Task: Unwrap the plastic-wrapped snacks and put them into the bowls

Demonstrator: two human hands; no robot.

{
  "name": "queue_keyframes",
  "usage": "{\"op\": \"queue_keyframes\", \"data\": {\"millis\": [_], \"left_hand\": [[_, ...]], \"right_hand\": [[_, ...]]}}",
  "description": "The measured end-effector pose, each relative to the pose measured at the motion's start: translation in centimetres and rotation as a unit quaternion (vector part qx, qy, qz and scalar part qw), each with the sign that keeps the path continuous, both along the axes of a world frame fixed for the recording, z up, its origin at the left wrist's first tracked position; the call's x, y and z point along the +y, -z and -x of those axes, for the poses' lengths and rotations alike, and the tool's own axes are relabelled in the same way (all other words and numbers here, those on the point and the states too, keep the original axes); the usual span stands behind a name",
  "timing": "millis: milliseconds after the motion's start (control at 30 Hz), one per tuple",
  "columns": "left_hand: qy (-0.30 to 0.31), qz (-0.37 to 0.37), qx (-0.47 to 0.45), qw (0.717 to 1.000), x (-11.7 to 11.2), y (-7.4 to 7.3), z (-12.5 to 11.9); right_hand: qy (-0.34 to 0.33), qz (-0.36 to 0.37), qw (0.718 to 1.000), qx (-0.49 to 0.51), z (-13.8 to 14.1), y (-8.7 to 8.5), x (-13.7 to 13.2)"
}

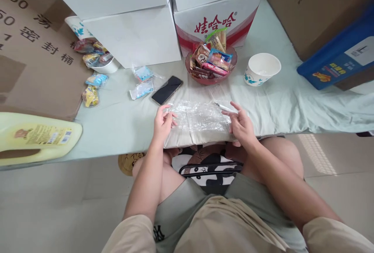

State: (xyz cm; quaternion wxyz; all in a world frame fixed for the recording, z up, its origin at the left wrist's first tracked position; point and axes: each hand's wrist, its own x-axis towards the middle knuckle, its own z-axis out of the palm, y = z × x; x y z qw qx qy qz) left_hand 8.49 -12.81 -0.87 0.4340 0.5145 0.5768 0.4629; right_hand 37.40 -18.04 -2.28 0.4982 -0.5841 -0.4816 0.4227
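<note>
A clear plastic bag (198,115) lies flat on the pale green table cloth (122,120) right in front of me. My left hand (162,122) rests at the bag's left edge, fingers loosely curled and touching the plastic. My right hand (241,124) is at the bag's right edge with its fingers spread and nothing held. A thin white stick-like item (224,107) lies on the bag just beyond my right fingertips. A red bowl (210,78) heaped with wrapped snacks (212,56) stands behind the bag.
A black phone (166,89) lies left of the bowl, beside small clear packets (143,83). A paper cup (261,69) stands to the right. White cartons (137,35), a printed box (216,21), cardboard boxes (35,50) and a yellow jug (35,138) ring the table.
</note>
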Motion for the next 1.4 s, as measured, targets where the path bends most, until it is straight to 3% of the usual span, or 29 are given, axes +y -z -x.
{"op": "queue_keyframes", "data": {"millis": [267, 433, 500, 567, 667, 833, 900, 1000, 1067, 1167, 1267, 1400], "left_hand": [[0.005, -0.036, 0.177, 0.984, 0.1, 0.7, -0.1], [0.007, -0.071, 0.236, 0.969, 0.6, 0.5, -0.3], [0.01, -0.089, 0.271, 0.958, 0.7, 0.2, -0.5], [0.013, -0.101, 0.304, 0.947, 0.7, -0.1, -0.6], [0.011, -0.098, 0.345, 0.933, 0.8, -0.2, -0.7], [-0.033, -0.115, 0.4, 0.909, 1.6, 0.3, 0.0], [-0.018, -0.13, 0.407, 0.904, 1.9, 0.7, 0.3], [0.06, -0.118, 0.389, 0.912, 1.9, 0.9, 0.4], [0.106, -0.11, 0.367, 0.918, 1.7, 0.8, -0.1], [0.154, -0.12, 0.31, 0.93, 1.1, 0.4, -1.2], [0.192, -0.158, 0.24, 0.938, 0.5, 0.0, -2.4], [0.2, -0.2, 0.154, 0.947, 0.3, -0.5, -3.0]], "right_hand": [[0.048, -0.066, 0.982, -0.173, -1.3, 0.4, -0.1], [0.087, -0.164, 0.929, -0.319, -1.3, -1.3, -0.8], [0.04, -0.219, 0.899, -0.376, -0.8, -1.9, -1.1], [-0.065, -0.241, 0.874, -0.417, 0.0, -1.9, -1.4], [-0.203, -0.19, 0.834, -0.475, 1.3, -1.1, -1.4], [-0.256, -0.129, 0.795, -0.535, 2.0, -0.7, -1.3], [-0.261, -0.14, 0.794, -0.531, 1.8, -1.3, -1.5], [-0.285, -0.166, 0.805, -0.493, 1.2, -2.4, -2.1], [-0.285, -0.185, 0.828, -0.446, 0.9, -2.9, -2.6], [-0.209, -0.194, 0.874, -0.393, 0.8, -3.0, -2.5], [-0.148, -0.164, 0.903, -0.369, 1.2, -2.5, -1.3], [-0.191, -0.053, 0.928, -0.315, 1.4, -2.3, 0.6]]}}
